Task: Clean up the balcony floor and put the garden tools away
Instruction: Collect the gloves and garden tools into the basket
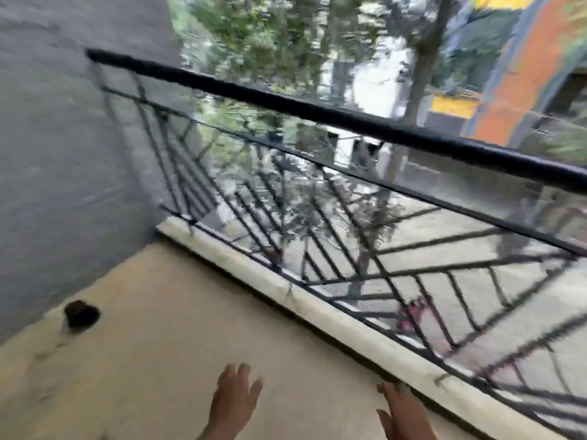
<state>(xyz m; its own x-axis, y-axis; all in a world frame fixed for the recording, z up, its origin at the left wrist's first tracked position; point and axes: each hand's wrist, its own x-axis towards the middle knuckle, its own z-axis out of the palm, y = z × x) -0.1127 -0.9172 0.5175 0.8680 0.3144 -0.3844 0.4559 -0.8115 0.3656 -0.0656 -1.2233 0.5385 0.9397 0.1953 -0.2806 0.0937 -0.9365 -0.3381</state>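
Left hand [233,403] and right hand [401,411] over the balcony floor [165,360]: each grip spread open, holding nothing.

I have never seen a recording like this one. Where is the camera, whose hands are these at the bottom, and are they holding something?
There is no machine here. A person wears one wide-angle camera on the head. It looks forward and down, so the person's own two hands appear at the bottom edge. The left hand and the right hand both have straight, spread fingers and hold nothing. Under them is the beige balcony floor. It has one dark spot near the grey wall, but the blur hides what it is. A pale stone kerb runs along the floor's edge, under the black metal railing. Beyond the railing are trees and a street. No garden tools show in this picture.
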